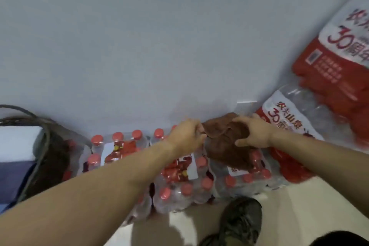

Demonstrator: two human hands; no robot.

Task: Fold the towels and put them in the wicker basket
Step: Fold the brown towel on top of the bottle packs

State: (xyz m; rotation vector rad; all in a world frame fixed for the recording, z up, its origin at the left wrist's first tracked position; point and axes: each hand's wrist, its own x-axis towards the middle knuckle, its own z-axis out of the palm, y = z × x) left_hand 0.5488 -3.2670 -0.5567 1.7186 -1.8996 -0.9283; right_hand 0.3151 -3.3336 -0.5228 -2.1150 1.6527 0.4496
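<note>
Head view, left to right. Far left: wicker basket (pixel 43 147), dark rim and handle visible, with a white folded towel (pixel 19 142) over a blue folded towel (pixel 14 175) inside. Centre: shrink-wrapped packs of red-capped water bottles (pixel 179 173) on the pale floor, against the wall. Above these: left hand (pixel 186 136), fingers curled, pinching an edge of the brown towel (pixel 225 142). Brown towel bunched and unfolded, draped over the right-hand bottle pack, well apart from basket. Right hand (pixel 253 131) spread over the towel's top, fingertips curled into the cloth, thumb underneath; gripping it. Far right: larger red-and-white bottle packs (pixel 327 78) leaning at the wall. Bottom: shoe (pixel 239 223). Judged step: pick-up of the third towel, fold not yet begun. Next move calls for lifting clear of bottles, finding two corners, pulling cloth flat before halving; no clear flat surface seen, so probably folding in air.
</note>
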